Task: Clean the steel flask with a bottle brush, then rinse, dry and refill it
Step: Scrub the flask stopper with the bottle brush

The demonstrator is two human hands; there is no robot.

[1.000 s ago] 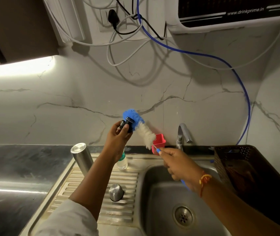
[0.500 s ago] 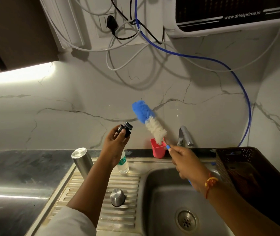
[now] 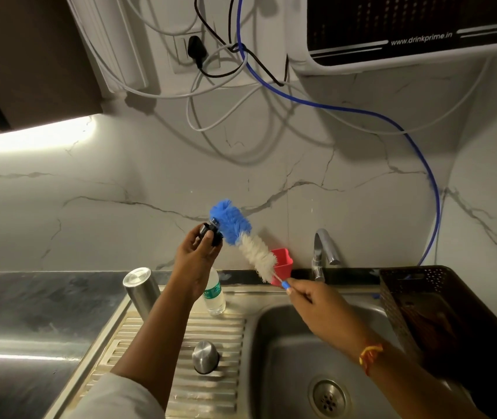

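Sink (image 3: 274, 337): steel basin, ribbed drainboard (image 3: 210, 331) on my left. Steel flask (image 3: 142, 290) stands at the drainboard's far left corner, apart from both hands. Bottle brush (image 3: 242, 237) is raised over the counter, blue tip against the black stopper (image 3: 210, 234). My right hand (image 3: 316, 300) grips the brush's handle end, fingers curled round it. My left hand (image 3: 195, 257) pinches the stopper between thumb and fingers. Steel cap (image 3: 205, 356) sits on the ribs beside my left forearm.
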